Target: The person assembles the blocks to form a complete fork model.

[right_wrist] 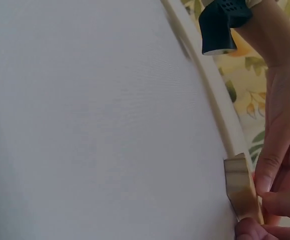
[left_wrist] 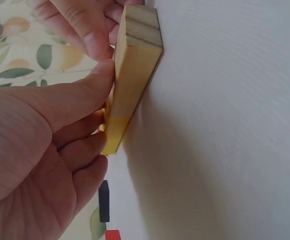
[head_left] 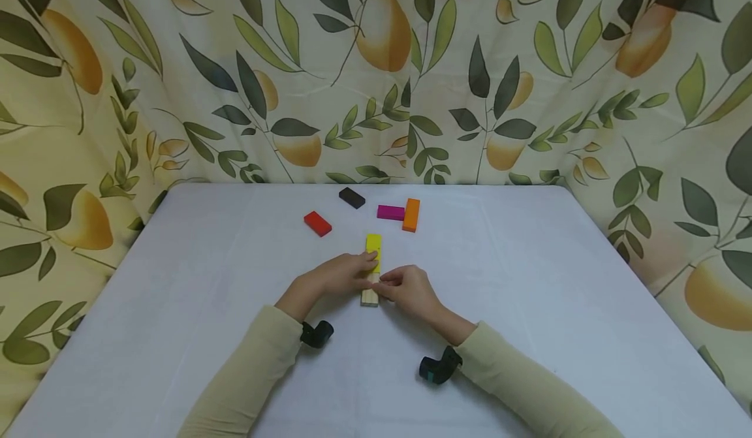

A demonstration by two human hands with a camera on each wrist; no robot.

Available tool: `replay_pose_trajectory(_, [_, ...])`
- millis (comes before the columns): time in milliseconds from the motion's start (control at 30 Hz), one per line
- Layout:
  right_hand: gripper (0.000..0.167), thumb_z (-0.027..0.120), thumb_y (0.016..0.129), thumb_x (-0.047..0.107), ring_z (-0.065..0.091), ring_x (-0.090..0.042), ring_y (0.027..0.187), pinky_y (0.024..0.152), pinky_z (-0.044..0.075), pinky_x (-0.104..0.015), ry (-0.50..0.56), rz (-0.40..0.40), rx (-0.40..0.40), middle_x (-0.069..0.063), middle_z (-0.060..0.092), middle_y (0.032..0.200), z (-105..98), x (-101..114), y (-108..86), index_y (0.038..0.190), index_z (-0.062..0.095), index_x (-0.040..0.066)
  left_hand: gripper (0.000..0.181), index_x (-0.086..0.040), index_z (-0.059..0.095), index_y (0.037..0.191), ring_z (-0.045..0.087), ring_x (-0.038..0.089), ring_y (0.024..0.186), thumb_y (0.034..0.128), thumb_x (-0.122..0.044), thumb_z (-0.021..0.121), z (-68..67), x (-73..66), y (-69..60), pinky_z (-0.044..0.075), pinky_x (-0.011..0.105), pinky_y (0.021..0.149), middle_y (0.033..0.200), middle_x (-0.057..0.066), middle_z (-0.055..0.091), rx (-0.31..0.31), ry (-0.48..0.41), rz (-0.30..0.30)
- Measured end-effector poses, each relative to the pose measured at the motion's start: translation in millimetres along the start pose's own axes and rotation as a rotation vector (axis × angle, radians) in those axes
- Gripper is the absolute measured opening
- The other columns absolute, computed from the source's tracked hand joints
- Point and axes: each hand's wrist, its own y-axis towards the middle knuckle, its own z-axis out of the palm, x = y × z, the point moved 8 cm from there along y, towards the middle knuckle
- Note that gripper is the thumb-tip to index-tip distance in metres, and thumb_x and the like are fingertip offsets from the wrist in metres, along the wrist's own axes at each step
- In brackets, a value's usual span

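Note:
A yellow block [head_left: 373,242] lies lengthwise in line with a plain wooden block [head_left: 369,298] at the middle of the table. My left hand [head_left: 337,275] grips the yellow block from the left, its fingers curled over it. In the left wrist view the left thumb [left_wrist: 97,82] rests against the plain wooden block [left_wrist: 134,75]. From the other side my right hand [head_left: 414,291] pinches at the plain wooden block, its fingertips close to the left thumb. The two hands partly hide where the blocks meet.
Beyond the hands lie a red block [head_left: 318,224], a black block [head_left: 352,198], a magenta block [head_left: 390,212] and an orange block [head_left: 411,215]; the last two touch. A white cloth covers the table [head_left: 499,255]. Patterned curtains [head_left: 388,125] stand around it.

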Motion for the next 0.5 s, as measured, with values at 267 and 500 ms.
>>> replay_pose_trajectory(267, [0.028, 0.073, 0.08, 0.024, 0.053, -0.016, 0.059, 0.053, 0.047, -0.024, -0.063, 0.064, -0.008, 0.0, 0.063, 0.067, -11.9, -7.3, 12.6, 0.096, 0.071, 0.001, 0.054, -0.009, 0.04, 0.138, 0.022, 0.017, 0.135, 0.09, -0.024, 0.059, 0.2, 1.7, 0.7, 0.024, 0.033, 0.107, 0.147, -0.001, 0.028, -0.008, -0.032, 0.036])
replay_pose_trajectory(500, [0.032, 0.073, 0.08, 0.028, 0.054, -0.017, 0.059, 0.052, 0.047, -0.023, -0.097, 0.117, -0.015, -0.001, 0.063, 0.068, -20.2, -13.1, 23.0, 0.099, 0.07, 0.002, 0.054, -0.009, 0.04, 0.138, 0.022, 0.017, 0.135, 0.0899, -0.024, 0.06, -0.7, 2.1, 1.3, 0.024, 0.033, 0.107, 0.147, -0.001, 0.029, -0.01, -0.036, 0.042])
